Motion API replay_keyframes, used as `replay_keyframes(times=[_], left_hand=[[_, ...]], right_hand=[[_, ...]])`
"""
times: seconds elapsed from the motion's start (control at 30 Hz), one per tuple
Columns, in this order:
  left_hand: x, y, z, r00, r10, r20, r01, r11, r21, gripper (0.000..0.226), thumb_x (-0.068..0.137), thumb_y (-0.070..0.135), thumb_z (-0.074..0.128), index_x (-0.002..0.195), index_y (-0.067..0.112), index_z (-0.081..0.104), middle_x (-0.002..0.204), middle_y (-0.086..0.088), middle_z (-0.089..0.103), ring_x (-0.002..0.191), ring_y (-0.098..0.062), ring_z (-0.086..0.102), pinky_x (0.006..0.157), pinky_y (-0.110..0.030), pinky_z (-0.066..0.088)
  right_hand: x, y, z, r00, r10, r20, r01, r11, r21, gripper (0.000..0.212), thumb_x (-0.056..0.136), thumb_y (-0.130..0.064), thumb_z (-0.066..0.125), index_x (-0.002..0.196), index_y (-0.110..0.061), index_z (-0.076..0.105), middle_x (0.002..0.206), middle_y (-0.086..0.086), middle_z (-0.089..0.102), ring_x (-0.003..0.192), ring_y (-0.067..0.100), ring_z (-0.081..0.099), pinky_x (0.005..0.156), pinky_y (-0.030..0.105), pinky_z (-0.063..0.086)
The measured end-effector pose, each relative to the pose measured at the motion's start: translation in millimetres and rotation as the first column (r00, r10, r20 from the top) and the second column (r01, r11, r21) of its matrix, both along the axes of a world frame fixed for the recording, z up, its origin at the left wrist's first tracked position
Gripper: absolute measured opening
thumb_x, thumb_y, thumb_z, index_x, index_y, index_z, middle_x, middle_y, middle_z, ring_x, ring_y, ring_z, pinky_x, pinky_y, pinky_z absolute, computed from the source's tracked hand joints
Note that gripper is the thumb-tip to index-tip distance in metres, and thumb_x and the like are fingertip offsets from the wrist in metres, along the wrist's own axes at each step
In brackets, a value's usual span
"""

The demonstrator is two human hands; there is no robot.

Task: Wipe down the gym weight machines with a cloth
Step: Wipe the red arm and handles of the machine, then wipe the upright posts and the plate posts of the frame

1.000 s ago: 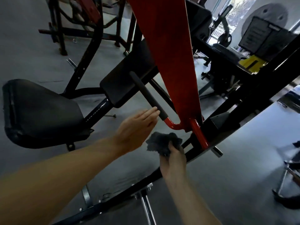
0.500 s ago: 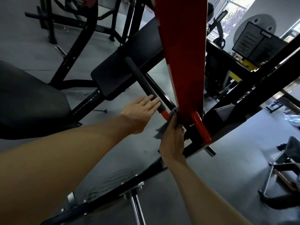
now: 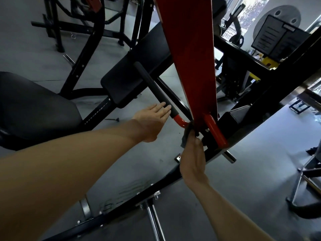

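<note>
The left arm is reaching forward from the lower left, bare and nearly straight, with the wrist bending slightly upward. The left hand (image 3: 152, 119) is lying flat and palm-down, its fingers straight and held close together, the fingertips (image 3: 165, 108) touching the black foam grip (image 3: 152, 87). The right arm is coming up from the lower right, bare, with the forearm angling toward the centre. The right hand (image 3: 192, 157) is pointing upward with its back toward the camera, its fingers curling around a dark cloth (image 3: 185, 138) and pressing it against the base of the red bar (image 3: 188, 56).
</note>
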State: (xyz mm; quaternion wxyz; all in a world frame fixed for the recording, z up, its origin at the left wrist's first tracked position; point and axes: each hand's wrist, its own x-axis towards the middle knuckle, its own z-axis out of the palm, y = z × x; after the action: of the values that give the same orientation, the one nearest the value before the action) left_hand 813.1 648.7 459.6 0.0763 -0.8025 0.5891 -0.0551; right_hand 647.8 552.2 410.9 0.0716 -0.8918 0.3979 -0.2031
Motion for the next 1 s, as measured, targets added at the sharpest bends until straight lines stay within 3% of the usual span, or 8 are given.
replay_keyframes(times=[0.17, 0.23, 0.3, 0.37, 0.5, 0.67, 0.87, 1.0], left_hand=[[-18.2, 23.8, 14.7, 0.998, -0.057, -0.027, 0.057, 0.998, 0.006, 0.084, 0.099, 0.013, 0.046, 0.16, 0.01, -0.013, 0.169, -0.008, -0.015, 0.156, -0.023, -0.012, 0.127, -0.035, -0.001], [-30.4, 35.8, 37.2, 0.988, -0.033, -0.151, 0.038, 0.999, 0.033, 0.085, 0.098, 0.004, 0.041, 0.16, 0.014, -0.016, 0.168, 0.0, -0.02, 0.156, -0.016, -0.01, 0.116, -0.019, 0.003], [-39.2, 46.7, 63.6, 0.929, 0.059, -0.365, -0.048, 0.998, 0.041, 0.09, 0.096, -0.003, 0.043, 0.16, 0.019, -0.015, 0.167, 0.006, -0.019, 0.155, -0.015, 0.01, 0.095, -0.01, 0.027], [-45.8, 57.6, 92.0, 0.853, 0.105, -0.512, -0.098, 0.994, 0.04, 0.092, 0.096, 0.001, 0.051, 0.161, 0.019, -0.012, 0.17, 0.002, -0.01, 0.15, -0.021, 0.028, 0.091, -0.018, 0.041], [-66.5, 85.0, 151.1, 0.707, 0.121, -0.696, -0.259, 0.961, -0.096, 0.092, 0.091, 0.011, 0.071, 0.161, 0.008, 0.012, 0.163, -0.017, 0.028, 0.145, -0.031, 0.035, 0.115, -0.036, 0.031], [-99.5, 118.7, 261.7, 0.581, 0.024, -0.813, -0.301, 0.935, -0.188, 0.098, 0.083, 0.015, 0.084, 0.159, 0.026, 0.023, 0.134, 0.007, 0.051, 0.126, -0.016, 0.053, 0.091, -0.02, 0.049], [-128.0, 120.4, 376.4, 0.576, -0.126, -0.808, -0.356, 0.851, -0.387, 0.046, 0.082, 0.008, 0.083, 0.121, 0.019, 0.06, 0.105, -0.004, 0.068, 0.091, -0.017, 0.072, 0.078, -0.032, 0.061], [-156.3, 113.5, 457.3, 0.556, -0.2, -0.807, -0.412, 0.776, -0.477, 0.035, 0.079, 0.017, 0.087, 0.104, 0.018, 0.062, 0.098, -0.011, 0.072, 0.091, -0.026, 0.072, 0.084, -0.048, 0.059]], right_hand=[[-13.0, 10.5, 16.6, 0.999, 0.002, -0.052, 0.003, 0.995, 0.099, 0.052, 0.103, -0.006, 0.047, 0.152, -0.006, 0.03, 0.14, 0.017, 0.054, 0.13, 0.026, 0.054, 0.105, 0.034, 0.046], [-9.2, 19.7, 33.7, 0.996, 0.073, -0.044, -0.062, 0.975, 0.214, 0.049, 0.101, -0.002, 0.05, 0.148, -0.007, 0.034, 0.132, 0.015, 0.061, 0.12, 0.026, 0.062, 0.099, 0.034, 0.054], [-6.2, 31.9, 59.6, 0.984, 0.168, -0.058, -0.138, 0.93, 0.341, 0.045, 0.101, 0.002, 0.048, 0.144, -0.007, 0.039, 0.124, 0.016, 0.064, 0.104, 0.024, 0.066, 0.08, 0.02, 0.056], [-10.1, 45.2, 95.9, 0.96, 0.279, -0.015, -0.245, 0.865, 0.438, 0.044, 0.101, 0.004, 0.041, 0.144, -0.005, 0.044, 0.123, 0.017, 0.063, 0.103, 0.026, 0.063, 0.073, 0.011, 0.048], [-30.3, 66.9, 177.3, 0.915, 0.361, 0.181, -0.399, 0.744, 0.535, 0.039, 0.097, 0.002, 0.043, 0.128, -0.014, 0.061, 0.122, 0.01, 0.066, 0.112, 0.028, 0.062, 0.099, 0.041, 0.051], [-72.8, 77.4, 315.0, 0.843, 0.477, 0.25, -0.528, 0.644, 0.554, 0.053, 0.096, 0.014, 0.039, 0.135, -0.015, 0.062, 0.121, 0.003, 0.066, 0.108, 0.017, 0.065, 0.084, 0.017, 0.054], [-108.8, 78.2, 443.1, 0.816, 0.488, 0.31, -0.576, 0.637, 0.512, 0.058, 0.091, 0.017, 0.043, 0.109, -0.032, 0.07, 0.099, -0.015, 0.07, 0.088, -0.008, 0.064, 0.074, 0.01, 0.047], [-123.5, 71.7, 516.4, 0.78, 0.493, 0.385, -0.623, 0.661, 0.417, 0.06, 0.082, 0.019, 0.039, 0.106, -0.028, 0.069, 0.094, -0.012, 0.07, 0.089, 0.0, 0.066, 0.077, 0.018, 0.048]])
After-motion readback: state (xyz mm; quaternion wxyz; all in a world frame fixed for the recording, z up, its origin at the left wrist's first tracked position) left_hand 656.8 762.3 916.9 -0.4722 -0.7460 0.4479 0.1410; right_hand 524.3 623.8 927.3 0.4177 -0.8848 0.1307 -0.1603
